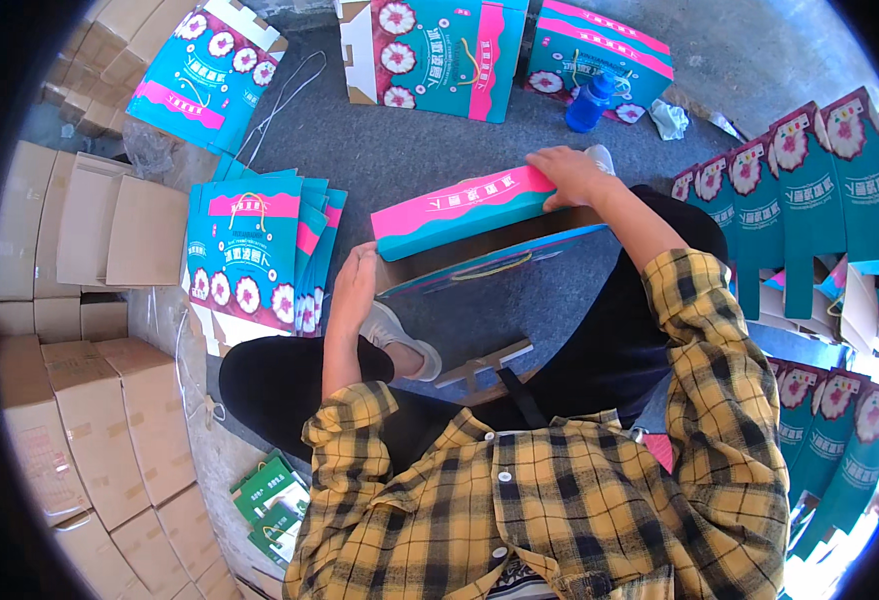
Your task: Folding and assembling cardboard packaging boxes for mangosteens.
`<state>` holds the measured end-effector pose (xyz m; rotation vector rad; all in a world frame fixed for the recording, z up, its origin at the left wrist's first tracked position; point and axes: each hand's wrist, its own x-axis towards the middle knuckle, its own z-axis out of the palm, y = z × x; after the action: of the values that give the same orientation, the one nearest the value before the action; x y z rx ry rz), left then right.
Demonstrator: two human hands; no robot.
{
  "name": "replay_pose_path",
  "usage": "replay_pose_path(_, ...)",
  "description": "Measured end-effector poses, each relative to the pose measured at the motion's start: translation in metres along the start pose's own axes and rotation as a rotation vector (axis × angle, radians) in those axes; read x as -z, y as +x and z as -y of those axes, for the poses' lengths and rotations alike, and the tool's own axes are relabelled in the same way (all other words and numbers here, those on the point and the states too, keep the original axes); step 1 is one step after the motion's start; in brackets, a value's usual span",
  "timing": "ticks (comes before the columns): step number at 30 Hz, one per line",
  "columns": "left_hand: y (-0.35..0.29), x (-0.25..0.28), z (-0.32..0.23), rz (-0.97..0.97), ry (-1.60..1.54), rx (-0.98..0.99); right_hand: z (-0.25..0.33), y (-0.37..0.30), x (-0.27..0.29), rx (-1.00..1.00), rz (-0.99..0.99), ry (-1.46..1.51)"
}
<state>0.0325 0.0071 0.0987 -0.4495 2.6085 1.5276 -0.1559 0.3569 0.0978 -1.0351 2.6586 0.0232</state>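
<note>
A teal and pink gift box (464,208) is held in front of me between both hands, with its long open side towards me and brown cardboard showing inside. A yellow cord handle lies on its nearer panel. My left hand (352,290) is closed on the box's left end, fingertips at the corner. Over the top edge at the right end, my right hand (574,178) bends its fingers and grips the carton. To the left lies a stack of flat teal gift boxes (244,250) with yellow cord handles.
Folded teal boxes (434,60) lie farther off, with a blue bottle (589,103) beside one. Rows of standing teal boxes (809,190) line the right. Brown cartons (109,420) are stacked at the left. White cord (284,95) trails over the floor, and green packages (271,505) lie lower left.
</note>
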Motion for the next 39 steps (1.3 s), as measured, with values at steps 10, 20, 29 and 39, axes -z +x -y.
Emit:
replay_pose_path(10,0.023,-0.017,0.018,0.145,-0.266,0.024,0.021,0.007,-0.011,-0.01,0.063,-0.122)
replay_pose_path(20,0.03,-0.034,0.052,0.193,0.147,-0.043,0.021,-0.008,0.026,-0.049,0.001,-0.035)
replay_pose_path(29,0.035,-0.034,0.067,0.191,0.148,-0.05,-0.063,-0.052,0.031,-0.471,0.407,0.832)
replay_pose_path(39,0.04,-0.035,0.081,0.238,0.045,-0.06,-0.023,-0.025,-0.016,-0.47,0.466,0.664)
